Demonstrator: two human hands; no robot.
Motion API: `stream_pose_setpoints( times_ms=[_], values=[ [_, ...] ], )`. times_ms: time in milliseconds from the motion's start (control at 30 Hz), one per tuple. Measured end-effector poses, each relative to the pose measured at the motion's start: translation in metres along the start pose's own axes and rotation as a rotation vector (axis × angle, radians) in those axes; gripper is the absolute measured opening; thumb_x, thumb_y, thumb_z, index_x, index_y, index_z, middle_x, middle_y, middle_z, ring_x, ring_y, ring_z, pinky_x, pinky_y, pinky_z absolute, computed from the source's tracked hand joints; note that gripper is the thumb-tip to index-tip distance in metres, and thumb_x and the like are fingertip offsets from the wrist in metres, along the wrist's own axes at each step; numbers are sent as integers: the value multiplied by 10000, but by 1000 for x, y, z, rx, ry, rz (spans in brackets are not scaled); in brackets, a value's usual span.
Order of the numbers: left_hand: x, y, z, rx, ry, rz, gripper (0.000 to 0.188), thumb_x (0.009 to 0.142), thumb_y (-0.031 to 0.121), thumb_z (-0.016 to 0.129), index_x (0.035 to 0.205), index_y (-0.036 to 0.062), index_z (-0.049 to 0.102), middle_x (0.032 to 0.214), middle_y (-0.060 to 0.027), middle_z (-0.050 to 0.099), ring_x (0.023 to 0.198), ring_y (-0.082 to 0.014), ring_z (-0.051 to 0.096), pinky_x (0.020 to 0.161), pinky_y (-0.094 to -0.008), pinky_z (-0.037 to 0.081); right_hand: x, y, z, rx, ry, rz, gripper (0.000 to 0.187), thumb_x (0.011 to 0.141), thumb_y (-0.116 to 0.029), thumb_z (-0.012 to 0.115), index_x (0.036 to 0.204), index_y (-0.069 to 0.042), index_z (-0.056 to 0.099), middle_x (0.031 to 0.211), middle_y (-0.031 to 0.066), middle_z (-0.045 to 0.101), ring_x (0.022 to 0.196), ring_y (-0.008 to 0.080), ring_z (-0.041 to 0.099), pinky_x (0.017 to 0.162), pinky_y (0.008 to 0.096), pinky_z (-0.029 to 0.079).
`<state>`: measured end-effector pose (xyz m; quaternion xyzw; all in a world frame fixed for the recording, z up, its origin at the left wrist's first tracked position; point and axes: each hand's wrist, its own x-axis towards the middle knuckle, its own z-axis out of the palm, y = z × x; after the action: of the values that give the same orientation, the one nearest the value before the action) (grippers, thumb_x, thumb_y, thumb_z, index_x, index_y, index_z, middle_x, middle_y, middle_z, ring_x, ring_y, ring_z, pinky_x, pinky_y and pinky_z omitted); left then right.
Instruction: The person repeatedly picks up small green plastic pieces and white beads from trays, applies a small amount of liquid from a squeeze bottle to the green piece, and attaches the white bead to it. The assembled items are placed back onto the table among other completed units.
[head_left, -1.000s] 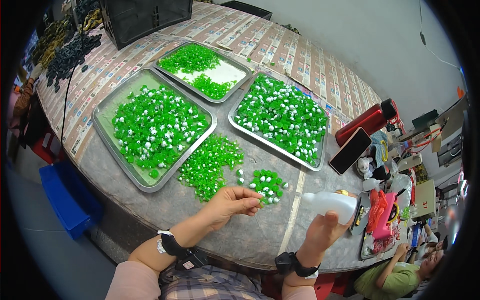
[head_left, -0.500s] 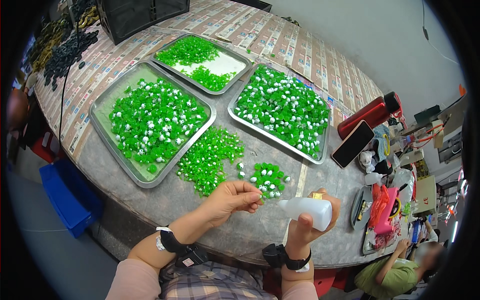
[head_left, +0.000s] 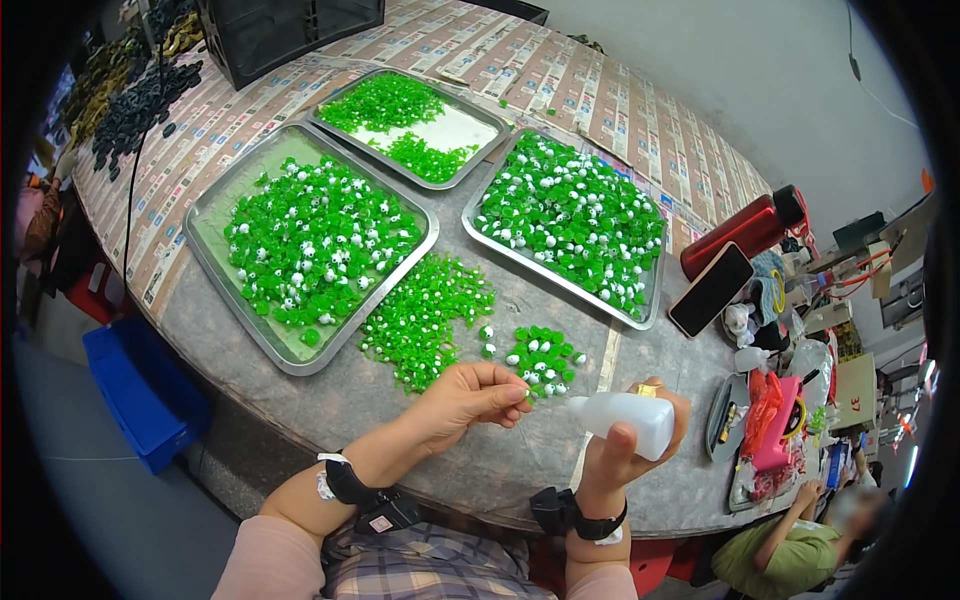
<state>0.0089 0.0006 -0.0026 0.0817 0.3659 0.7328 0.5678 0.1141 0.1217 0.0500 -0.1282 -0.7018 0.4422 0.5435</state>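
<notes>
My left hand pinches a small green piece between thumb and forefinger; the fingertips mostly hide it. My right hand is wrapped round a translucent white squeeze bottle, tilted on its side. Its nozzle points toward my left fingertips, a short gap away from them. Just beyond the hands lies a little cluster of green pieces with white balls, the balls dark-spotted like eyes. Left of it spreads a loose heap of small green pieces.
Metal trays of green-and-white pieces stand at left and right. A third tray behind them holds green bits. Rightward are a phone, a red flask and a pink holder. A person in green sits at far right.
The whole view has shifted slightly. Both hands keep nearly the same pose, with the bottle's nozzle still apart from my left fingertips.
</notes>
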Motion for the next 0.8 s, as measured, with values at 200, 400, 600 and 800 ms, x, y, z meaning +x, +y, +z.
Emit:
stream_pose_setpoints(
  times_ms=[200, 400, 600, 800],
  values=[
    [1, 0, 0, -8, -5, 0, 119, 795, 121, 556, 845, 13, 551, 760, -91, 590, 647, -116, 556, 598, -237, 471, 0, 5, -2, -23, -4, -33, 505, 613, -419, 701, 830, -34, 457, 700, 21, 423, 620, 142, 414, 559, 266, 330],
    [0, 0, -1, 8, 10, 2, 125, 793, 121, 558, 848, 9, 556, 761, -88, 592, 647, -116, 557, 602, -233, 469, -1, -1, 5, -118, 50, 3, 506, 658, -494, 605, 778, -40, 417, 714, 30, 384, 599, 132, 394, 646, 281, 353],
    [0, -4, 3, 247, 71, 300, 106, 770, 66, 573, 853, 0, 581, 767, -61, 595, 677, -96, 556, 629, -211, 456, 1, -5, 0, -117, 25, 30, 509, 659, -523, 587, 741, -54, 404, 679, 26, 379, 578, 121, 381, 646, 289, 343],
    [-3, -3, 6, 334, 128, 355, 102, 760, 31, 575, 858, 6, 588, 770, -43, 595, 702, -84, 556, 645, -197, 450, 2, -3, 5, -144, 25, 6, 517, 656, -531, 584, 721, -49, 409, 605, 13, 364, 570, 124, 372, 600, 288, 328]
  ],
)
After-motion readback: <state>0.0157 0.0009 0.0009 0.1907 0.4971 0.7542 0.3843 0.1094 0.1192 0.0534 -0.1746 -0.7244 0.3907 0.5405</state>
